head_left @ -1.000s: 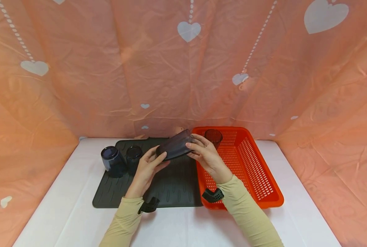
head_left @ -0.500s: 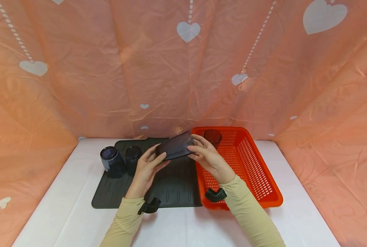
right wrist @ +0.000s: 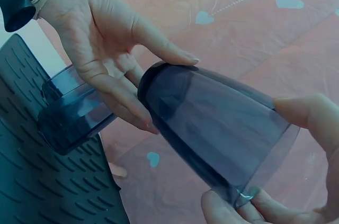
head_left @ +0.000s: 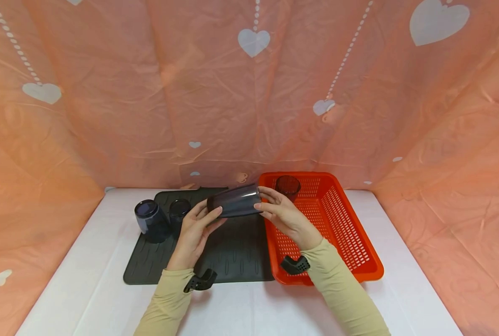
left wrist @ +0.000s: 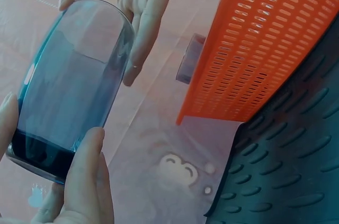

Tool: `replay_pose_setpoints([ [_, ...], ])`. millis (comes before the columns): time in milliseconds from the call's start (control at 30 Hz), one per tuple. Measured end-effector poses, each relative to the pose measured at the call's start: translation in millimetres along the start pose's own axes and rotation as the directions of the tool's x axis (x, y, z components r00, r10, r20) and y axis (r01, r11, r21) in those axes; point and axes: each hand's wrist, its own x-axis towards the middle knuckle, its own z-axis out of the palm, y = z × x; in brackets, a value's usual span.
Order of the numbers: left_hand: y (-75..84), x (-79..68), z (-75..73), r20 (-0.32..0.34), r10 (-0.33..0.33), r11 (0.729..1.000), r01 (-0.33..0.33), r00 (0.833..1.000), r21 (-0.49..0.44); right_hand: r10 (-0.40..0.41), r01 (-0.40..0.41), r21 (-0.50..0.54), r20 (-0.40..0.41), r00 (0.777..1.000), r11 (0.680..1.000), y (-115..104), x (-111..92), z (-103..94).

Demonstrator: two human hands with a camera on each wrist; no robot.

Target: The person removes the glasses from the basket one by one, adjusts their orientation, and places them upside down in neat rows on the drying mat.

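Observation:
A tinted drinking glass (head_left: 235, 201) lies nearly sideways in the air over the dark ribbed mat (head_left: 241, 252), held between both hands. My left hand (head_left: 197, 233) grips its thick base end. At the wider rim end, my right hand (head_left: 289, 217) pinches the glass between thumb and fingers. The left wrist view shows the see-through wall of the glass (left wrist: 74, 81), with the base toward the left fingers. Two similar dark glasses stand bottom up on the mat's left side: one glass (head_left: 153, 221) at the edge, the other glass (head_left: 179, 212) partly hidden behind my left hand.
An orange perforated basket (head_left: 373, 254) stands to the right, its left side meeting the mat. Inside its back left corner is one more glass (head_left: 288, 186). A white-covered table (head_left: 77, 280) lies beneath, with a pink heart-print curtain (head_left: 216, 93) close behind and at both sides.
The held glass has turned closer to level, its rim end dropping slightly. Both hands have stayed on it, with the left shifting a little to the left.

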Motion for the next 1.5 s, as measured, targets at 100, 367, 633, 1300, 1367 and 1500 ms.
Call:
replay_pose_setpoints([
  [100, 1.4, -0.3, -0.5, -0.007, 0.005, 1.000, -0.006, 1.000, -0.006, 0.012, -0.011, -0.021, 0.014, 1.000, 1.000, 0.1, -0.7, -0.8],
  [367, 2.9, -1.3, -1.0, -0.002, 0.020, 1.000, -0.020, 1.000, -0.021, 0.026, -0.023, -0.059, 0.038, 0.999, 0.998, -0.4, -1.4, -2.4],
  [633, 4.5, -5.3, -1.8, 0.002, 0.026, 1.000, -0.026, 1.000, 0.006, 0.050, -0.046, -0.059, 0.058, 0.997, 0.997, 0.1, -1.1, -3.6],
  [1300, 11.8, -8.6, -14.0, -0.090, 0.099, 0.986, -0.085, 0.991, 0.146, -0.016, 0.022, -0.039, 0.131, 0.991, 0.999, -1.7, -3.0, -13.3],
  [1367, 13.5, -8.1, -16.5, -0.096, 0.122, 0.977, -0.102, 0.988, 0.185, -0.030, 0.036, -0.046, 0.125, 0.992, 0.998, -2.8, -3.9, -15.0],
  [1500, 17.1, -7.9, -21.9, -0.111, 0.152, 0.958, -0.119, 0.982, 0.259, -0.044, 0.049, -0.044, 0.094, 0.995, 0.998, -5.2, -6.2, -20.4],
])
